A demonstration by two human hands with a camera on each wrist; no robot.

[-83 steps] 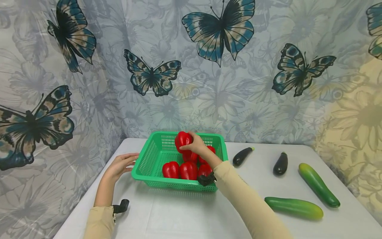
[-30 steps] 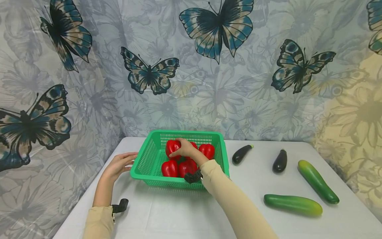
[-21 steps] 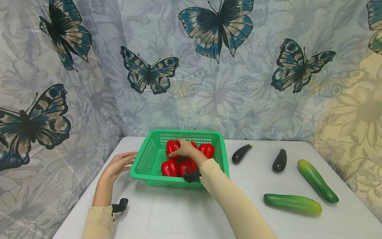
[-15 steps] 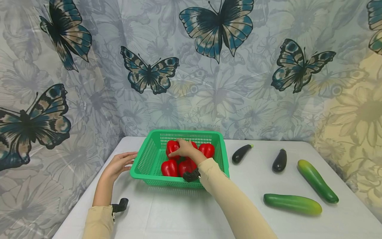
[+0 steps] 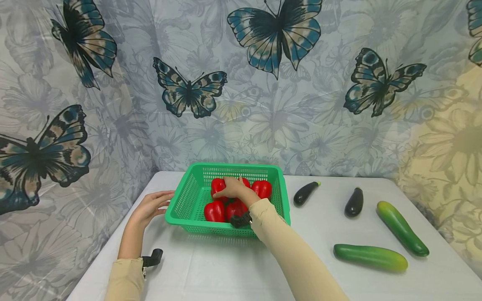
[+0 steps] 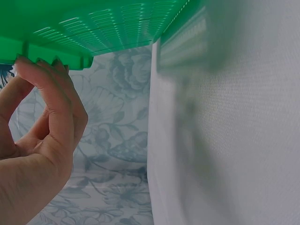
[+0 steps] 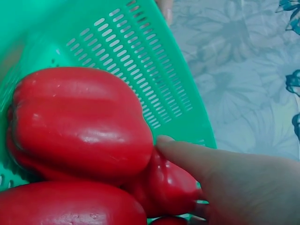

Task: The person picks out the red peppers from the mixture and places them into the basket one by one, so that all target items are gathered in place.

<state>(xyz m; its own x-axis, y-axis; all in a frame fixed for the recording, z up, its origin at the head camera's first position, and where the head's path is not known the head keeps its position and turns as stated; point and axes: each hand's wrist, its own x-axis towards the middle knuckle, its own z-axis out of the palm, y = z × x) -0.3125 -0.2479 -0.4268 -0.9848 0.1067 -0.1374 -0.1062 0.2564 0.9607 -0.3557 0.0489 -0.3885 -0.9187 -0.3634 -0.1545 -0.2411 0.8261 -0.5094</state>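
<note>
A green plastic basket (image 5: 196,226) with slotted walls holds several red bell peppers. My right hand (image 5: 235,188) reaches into it and grips a bell pepper (image 5: 217,184) near the back middle, thumb at the front and fingers behind. In the right wrist view, the thumb lies along one bell pepper (image 7: 168,187), while a larger bell pepper (image 7: 84,122) fills the foreground. Fingertips of my left hand (image 5: 150,207) touch the outside of the basket's left rim. The left wrist view has those fingers bent, their tips against the rim (image 6: 56,58).
Right of the basket lie two dark eggplants (image 5: 306,193), one nearer the basket and one farther right. Two green cucumbers with yellowish ends, a front one (image 5: 370,257) and a right one (image 5: 402,228), rest on the white table (image 5: 226,267). A butterfly-patterned cloth (image 5: 263,133) hangs behind.
My right hand has lowered the bell pepper from above the others and moved it left into the basket. During the last second it sinks only slightly. My left hand stays at the rim.
</note>
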